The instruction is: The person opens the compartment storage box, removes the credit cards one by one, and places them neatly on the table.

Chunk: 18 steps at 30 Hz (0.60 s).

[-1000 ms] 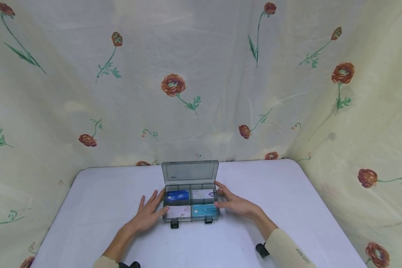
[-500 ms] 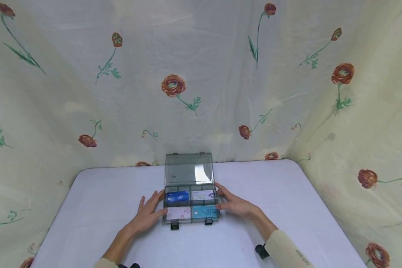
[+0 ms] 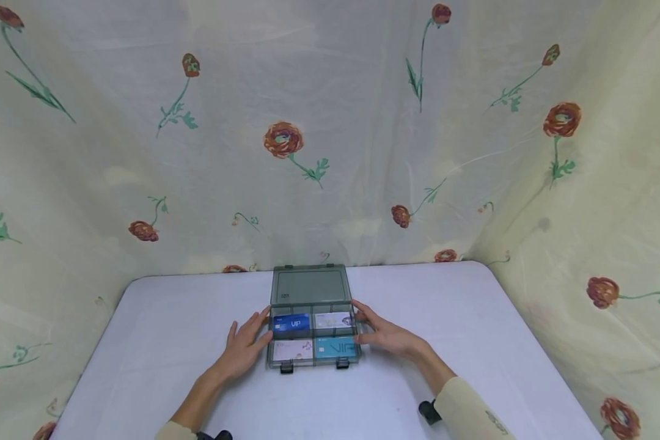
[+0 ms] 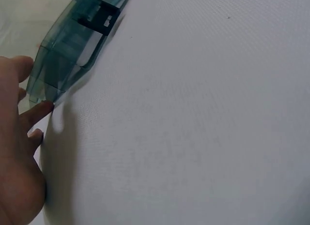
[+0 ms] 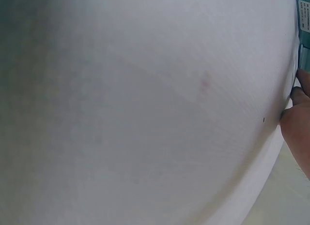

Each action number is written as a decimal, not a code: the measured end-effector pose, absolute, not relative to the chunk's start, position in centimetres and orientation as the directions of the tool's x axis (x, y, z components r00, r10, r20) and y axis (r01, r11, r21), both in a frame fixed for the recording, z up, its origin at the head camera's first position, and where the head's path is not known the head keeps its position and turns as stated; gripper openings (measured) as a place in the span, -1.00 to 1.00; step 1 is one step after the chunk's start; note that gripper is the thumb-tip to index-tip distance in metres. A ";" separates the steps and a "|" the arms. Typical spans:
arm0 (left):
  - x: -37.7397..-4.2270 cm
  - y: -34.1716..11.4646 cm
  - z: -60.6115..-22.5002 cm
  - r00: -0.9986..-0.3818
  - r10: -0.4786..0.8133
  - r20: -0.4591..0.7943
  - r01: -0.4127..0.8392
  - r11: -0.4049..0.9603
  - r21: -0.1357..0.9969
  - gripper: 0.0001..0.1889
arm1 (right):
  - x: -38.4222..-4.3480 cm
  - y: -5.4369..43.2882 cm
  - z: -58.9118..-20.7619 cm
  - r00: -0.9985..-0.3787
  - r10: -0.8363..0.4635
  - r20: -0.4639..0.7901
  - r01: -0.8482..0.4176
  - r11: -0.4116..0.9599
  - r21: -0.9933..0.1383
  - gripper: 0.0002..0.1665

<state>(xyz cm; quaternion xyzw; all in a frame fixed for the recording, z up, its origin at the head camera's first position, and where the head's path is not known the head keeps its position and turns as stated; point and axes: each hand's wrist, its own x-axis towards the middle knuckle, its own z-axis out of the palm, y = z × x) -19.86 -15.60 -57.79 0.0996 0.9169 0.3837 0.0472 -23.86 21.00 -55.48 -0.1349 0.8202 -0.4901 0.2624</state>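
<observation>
Box lid (image 3: 311, 287) now farther back

Readable text, head view: dark blue rectangular card (image 3: 291, 322), far-left compartment of the translucent grey-green plastic box (image 3: 314, 363), says "VIP" in pale letters; smaller mark top-left, too small to read. Bright teal rectangular card (image 3: 335, 348), near-right compartment: "VIP" in large dark letters, last one less crisp. White card with purple motif (image 3: 332, 321), far right: tiny line up top, illegible. Box's raised translucent lid (image 3: 311, 286): small dark marking low on its left, illegible. Beige fabric sleeve (image 3: 470, 406), right arm: dark lettering, illegible. Right wrist view: white printed label (image 5: 304, 16) on the box, several lines, too fine to read.
</observation>
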 end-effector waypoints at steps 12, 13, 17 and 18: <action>-20.2 -15.5 -57.9 -0.982 0.182 0.053 0.164 0.676 0.718 -0.33 | -23.8 21.0 -55.3 -0.822 -0.486 -0.297 0.033 0.480 -0.876 0.10; -20.3 -15.5 -58.0 -0.982 0.184 0.049 0.161 0.672 0.723 -0.31 | -23.8 21.0 -55.3 -0.822 -0.485 -0.299 0.035 0.481 -0.876 0.10; -20.6 -15.6 -58.0 -0.978 0.206 0.022 0.154 0.651 0.744 -0.28 | -23.8 21.0 -55.3 -0.826 -0.475 -0.304 0.043 0.484 -0.874 0.10; -20.6 -15.6 -58.0 -0.978 0.210 0.011 0.148 0.650 0.745 -0.28 | -23.8 21.0 -55.3 -0.826 -0.473 -0.305 0.044 0.486 -0.873 0.10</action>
